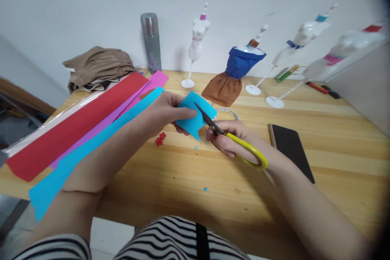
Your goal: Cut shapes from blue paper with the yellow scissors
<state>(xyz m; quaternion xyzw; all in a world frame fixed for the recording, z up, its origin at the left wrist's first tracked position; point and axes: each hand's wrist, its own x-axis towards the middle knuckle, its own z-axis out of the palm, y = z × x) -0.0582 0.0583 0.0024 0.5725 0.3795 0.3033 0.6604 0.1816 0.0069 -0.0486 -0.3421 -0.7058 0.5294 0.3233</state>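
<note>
My left hand (170, 114) pinches a small piece of bright blue paper (189, 121), with the thumb lying on top of it. The paper has a pointed lower corner and a notch on its right side. In my right hand (227, 138) is a pair of scissors (248, 150) with yellow handles and dark blades. The blades lie across the paper, their tips near its middle. Below the left hand, little red flower shapes (159, 139) rest on the wooden table (152, 195). Tiny blue scraps (206, 189) are scattered there too.
Long strips of red paper (82, 120), pink paper and blue paper (48, 195) lie at the left. Behind them are folded brown cloth (100, 63) and a flask (151, 42). Several white mannequins stand at the back, one in a blue and brown dress (240, 64). A phone (291, 150) lies right.
</note>
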